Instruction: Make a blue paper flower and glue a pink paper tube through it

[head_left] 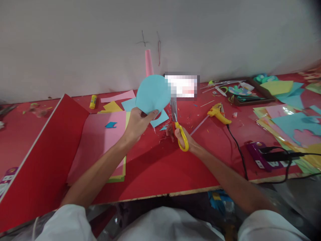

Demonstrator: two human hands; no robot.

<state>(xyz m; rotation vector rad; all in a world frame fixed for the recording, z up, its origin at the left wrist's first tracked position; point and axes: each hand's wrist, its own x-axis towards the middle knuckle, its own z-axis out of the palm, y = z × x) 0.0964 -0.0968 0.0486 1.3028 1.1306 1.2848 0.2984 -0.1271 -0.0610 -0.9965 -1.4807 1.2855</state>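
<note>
A rounded piece of light blue paper [153,93] is pinched by its lower edge in my left hand [139,123]. My right hand [185,136] grips yellow-handled scissors [182,139], whose blades point up beside the right edge of the paper. Whether the blades touch the paper I cannot tell. Below and behind the held piece lie blue paper scraps [162,118] and small clippings. A rolled pink paper tube [148,63] stands upright behind it, its lower end hidden.
Right of the scissors lies a yellow glue gun [219,113] with a black cord. A brown tray [267,96] of craft pieces and paper sheets [296,122] are farther right. At left are a glue stick [93,101], pink sheets [100,134] and an upright red board [47,150].
</note>
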